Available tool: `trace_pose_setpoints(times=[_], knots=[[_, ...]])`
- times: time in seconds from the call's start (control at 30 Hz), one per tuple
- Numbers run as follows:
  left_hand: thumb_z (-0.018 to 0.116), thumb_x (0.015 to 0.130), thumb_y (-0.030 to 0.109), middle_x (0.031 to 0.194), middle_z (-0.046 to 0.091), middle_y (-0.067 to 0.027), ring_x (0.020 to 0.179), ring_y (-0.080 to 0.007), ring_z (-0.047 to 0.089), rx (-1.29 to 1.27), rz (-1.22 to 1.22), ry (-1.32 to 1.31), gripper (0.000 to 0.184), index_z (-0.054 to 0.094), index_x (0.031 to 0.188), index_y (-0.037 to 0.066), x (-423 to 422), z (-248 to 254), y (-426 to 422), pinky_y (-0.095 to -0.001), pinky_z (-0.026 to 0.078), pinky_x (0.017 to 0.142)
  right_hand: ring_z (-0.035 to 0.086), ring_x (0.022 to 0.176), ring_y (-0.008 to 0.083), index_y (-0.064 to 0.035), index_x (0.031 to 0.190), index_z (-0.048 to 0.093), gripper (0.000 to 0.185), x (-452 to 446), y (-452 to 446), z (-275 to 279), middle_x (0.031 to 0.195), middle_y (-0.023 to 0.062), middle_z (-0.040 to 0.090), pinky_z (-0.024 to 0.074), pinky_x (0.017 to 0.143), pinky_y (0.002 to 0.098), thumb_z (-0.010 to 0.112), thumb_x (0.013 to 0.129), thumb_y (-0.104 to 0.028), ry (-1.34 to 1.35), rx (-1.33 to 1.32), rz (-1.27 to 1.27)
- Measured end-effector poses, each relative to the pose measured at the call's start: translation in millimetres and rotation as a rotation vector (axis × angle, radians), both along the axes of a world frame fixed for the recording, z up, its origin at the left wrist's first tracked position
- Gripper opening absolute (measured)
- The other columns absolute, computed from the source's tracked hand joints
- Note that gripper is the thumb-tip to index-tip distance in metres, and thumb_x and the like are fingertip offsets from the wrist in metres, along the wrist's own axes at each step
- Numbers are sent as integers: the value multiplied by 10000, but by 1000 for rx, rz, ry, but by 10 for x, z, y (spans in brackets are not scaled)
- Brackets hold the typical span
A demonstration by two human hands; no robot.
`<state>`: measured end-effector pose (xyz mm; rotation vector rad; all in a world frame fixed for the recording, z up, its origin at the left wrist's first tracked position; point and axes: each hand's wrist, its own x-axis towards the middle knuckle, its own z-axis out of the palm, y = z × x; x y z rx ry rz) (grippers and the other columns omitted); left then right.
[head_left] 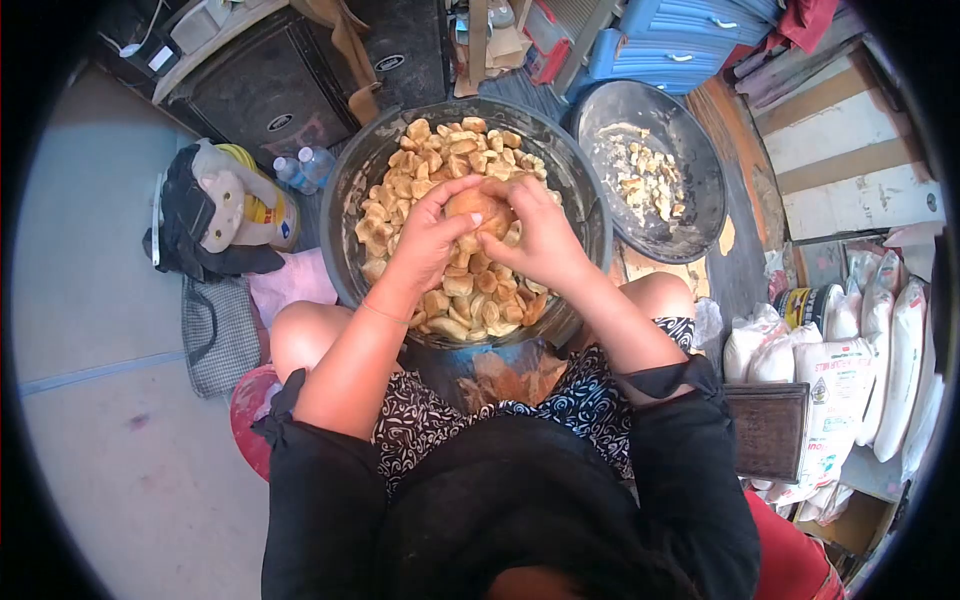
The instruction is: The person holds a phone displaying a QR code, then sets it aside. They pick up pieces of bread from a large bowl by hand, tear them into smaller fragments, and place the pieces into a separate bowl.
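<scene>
A round brown bread roll (480, 207) is held between my two hands, over a large dark basin (592, 180). My left hand (436, 228) curls around its left side, with the thumb on the near face. On the other side, my right hand (540, 226) grips the roll with its fingers over the top; part of the roll is hidden behind them. Beneath both hands, the basin is filled with many torn or whole pieces of browned bread (462, 150).
To the right of the basin stands a shallower black tub (695, 125) with pale crumbs and scraps (648, 175). White sacks (838, 400) are stacked at far right. Two plastic bottles (305, 168) and a checked bag (222, 335) are on the left. Blue drawers (680, 40) stand behind.
</scene>
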<state>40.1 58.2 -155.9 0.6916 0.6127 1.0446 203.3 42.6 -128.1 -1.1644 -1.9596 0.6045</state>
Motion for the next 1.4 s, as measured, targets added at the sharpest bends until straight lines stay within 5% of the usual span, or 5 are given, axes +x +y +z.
trace_pose_setpoints(times=[0.5,0.8,0.97,1.13,1.4], knots=[[510,705,-37,1011,576,-56,864,-110,557,191,180,382,321,548,1022,-7,-95,-48,132,-229,446,780,592,769,117,24,1019,588,239,453,606,-235,898,71,628,483,681,243,513,793,7,802,-481,-235],[492,678,-42,1125,440,-98,1015,-158,479,367,205,499,595,338,1238,88,78,-72,85,-250,426,821,602,818,214,-17,989,578,212,80,339,-187,875,87,619,492,729,328,594,800,-110,58,-200,125],[447,646,-77,1021,529,-71,937,-142,529,196,-6,442,489,455,1124,24,-99,0,151,-243,429,828,591,614,141,-4,997,552,186,304,542,-208,826,82,593,503,528,236,572,836,-94,726,-657,-181],[523,718,-42,994,576,-78,908,-130,555,257,27,557,426,475,1139,5,-75,-148,144,-234,443,804,573,939,244,-34,1016,576,280,120,379,-185,956,99,609,437,840,342,651,762,-126,169,-27,236],[563,720,-79,936,586,-36,857,-111,567,224,75,430,417,504,1120,21,-55,-62,104,-233,462,757,562,661,109,-7,960,577,162,155,543,-335,790,72,598,463,594,256,578,838,-114,414,-600,-198]])
